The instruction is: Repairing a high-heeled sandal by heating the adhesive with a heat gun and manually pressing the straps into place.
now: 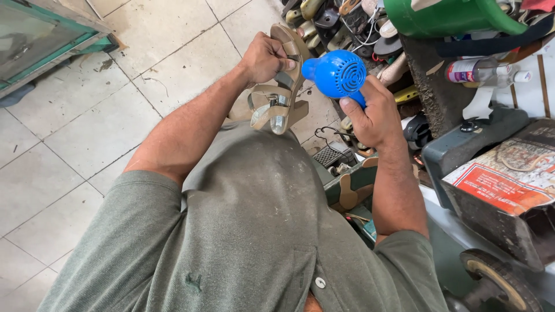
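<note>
We hold the sandal (281, 86) in our left hand (265, 58), fingers wrapped tight round its upper half; its long axis runs steeply, top tilted away from us, heel end hanging below the fingers. Our right hand (376, 118) is clenched on the handle of the blue dryer (337, 73), whose round head sits above those fingers. The head lies just beside the sandal's sole, on its right; touching or not, we cannot tell. Shoes (324, 20) are piled beyond both hands.
</note>
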